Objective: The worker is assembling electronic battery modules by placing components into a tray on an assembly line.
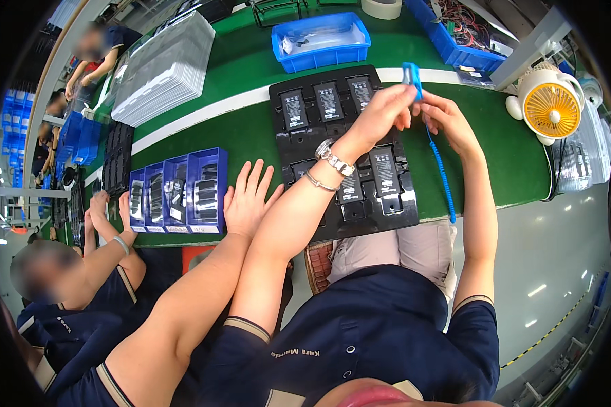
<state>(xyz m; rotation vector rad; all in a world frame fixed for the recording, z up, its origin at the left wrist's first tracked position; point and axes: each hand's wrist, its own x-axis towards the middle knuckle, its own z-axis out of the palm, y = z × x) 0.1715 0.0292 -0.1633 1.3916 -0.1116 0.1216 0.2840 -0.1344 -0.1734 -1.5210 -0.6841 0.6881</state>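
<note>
Above the far right corner of a black tray (297, 150), both hands meet at a blue anti-static wrist strap (413, 73). My left hand (384, 117), with a metal watch on its wrist, pinches the strap's lower end. My right hand (451, 123) has its fingertips closed at the same end, beside the left thumb. A blue coiled cord (440, 173) hangs from there toward the table's front edge. Flat black battery packs (329, 102) with printed labels lie in the tray's pockets; my left forearm covers some of them.
A co-worker's hand (250, 207) rests flat between the tray and a divided blue box (212, 157) of small dark parts. Farther back are a blue bin (322, 60), a stack of plastic trays (163, 71) and a bin of wires (455, 51). A small orange fan (553, 112) stands right.
</note>
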